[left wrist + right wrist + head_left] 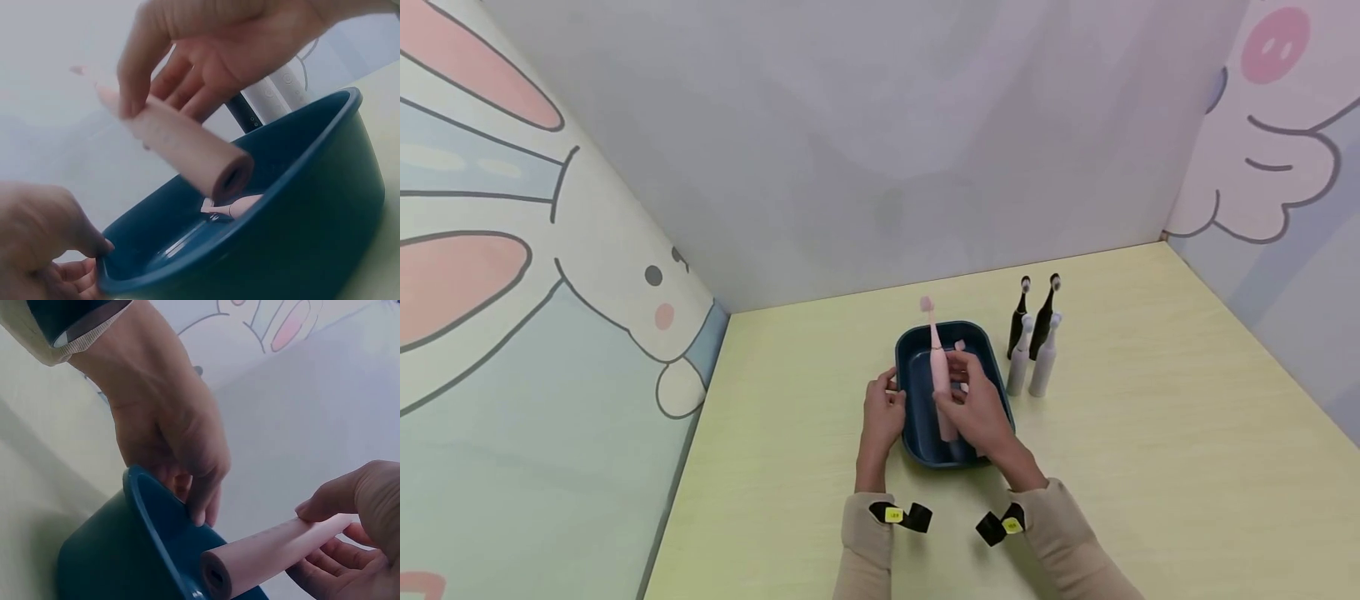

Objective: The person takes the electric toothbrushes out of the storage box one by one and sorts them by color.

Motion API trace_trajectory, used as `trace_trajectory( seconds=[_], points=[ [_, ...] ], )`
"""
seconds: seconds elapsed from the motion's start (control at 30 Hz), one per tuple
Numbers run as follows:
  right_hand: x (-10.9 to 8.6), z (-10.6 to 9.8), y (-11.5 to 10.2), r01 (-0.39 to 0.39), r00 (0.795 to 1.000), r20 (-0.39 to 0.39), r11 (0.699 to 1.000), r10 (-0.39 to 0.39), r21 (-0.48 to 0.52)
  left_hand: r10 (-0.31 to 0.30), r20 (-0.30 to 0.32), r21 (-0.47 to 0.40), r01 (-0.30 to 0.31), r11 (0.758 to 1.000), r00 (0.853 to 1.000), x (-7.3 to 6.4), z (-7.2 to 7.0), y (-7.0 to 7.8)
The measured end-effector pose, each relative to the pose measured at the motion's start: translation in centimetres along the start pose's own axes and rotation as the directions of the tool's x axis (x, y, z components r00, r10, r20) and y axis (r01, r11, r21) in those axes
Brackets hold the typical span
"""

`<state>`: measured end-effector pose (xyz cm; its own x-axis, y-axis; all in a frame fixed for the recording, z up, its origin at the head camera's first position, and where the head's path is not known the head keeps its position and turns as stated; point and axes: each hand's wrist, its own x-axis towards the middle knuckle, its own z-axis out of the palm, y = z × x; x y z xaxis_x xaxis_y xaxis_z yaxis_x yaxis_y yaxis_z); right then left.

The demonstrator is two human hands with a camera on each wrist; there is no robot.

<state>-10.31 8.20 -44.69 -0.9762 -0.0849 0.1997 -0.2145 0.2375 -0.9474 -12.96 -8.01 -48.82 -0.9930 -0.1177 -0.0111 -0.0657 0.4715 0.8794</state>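
Note:
My right hand point(979, 412) holds a pink electric toothbrush point(940, 372) above a dark blue basin point(917, 450), thumb on one side of the handle and fingers on the other. Its brush head points toward the back wall, and the hollow-looking bottom end of the handle point(197, 153) tilts down over the basin. My left hand point(882, 412) grips the basin's left rim, thumb on the inside and fingers outside. Inside the basin lies another pink toothbrush point(244, 205), partly hidden by the right hand in the head view.
Two black electric toothbrushes point(1042, 325) stand upright to the right of the basin, behind two pale lavender ones point(1042, 367). A pale yellow table point(1150, 417) bears everything. A plain wall point(880, 167) rises at the back, with cartoon-printed walls on both sides.

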Motion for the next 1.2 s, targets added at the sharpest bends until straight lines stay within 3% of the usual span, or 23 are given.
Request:
trace_trajectory(
  seconds=[0.3, 0.7, 1.03, 1.2],
  points=[
    [-0.7, -1.7, -0.6, 0.084, 0.995, -0.05, 0.996, -0.083, 0.009, 0.044, 0.0, 0.007, -0.044, 0.999, 0.999, -0.2, -0.2, 0.0],
    [-2.0, -3.6, -0.5, 0.114, 0.983, -0.143, 0.993, -0.119, -0.044, 0.015, 0.017, 0.002, -0.015, 1.0, 1.0, -0.2, -0.3, 0.1],
    [-2.9, -5.4, 0.1, 0.198, 0.955, -0.222, 0.98, -0.198, -0.022, 0.021, 0.013, 0.004, -0.021, 1.0, 1.0, -0.2, 0.0, 0.1],
    [-3.7, -6.3, -0.6, 0.223, 0.941, -0.26, 0.975, -0.218, -0.01, 0.017, 0.006, 0.004, -0.017, 1.0, 1.0, -0.1, 0.1, 0.2]
  ],
)
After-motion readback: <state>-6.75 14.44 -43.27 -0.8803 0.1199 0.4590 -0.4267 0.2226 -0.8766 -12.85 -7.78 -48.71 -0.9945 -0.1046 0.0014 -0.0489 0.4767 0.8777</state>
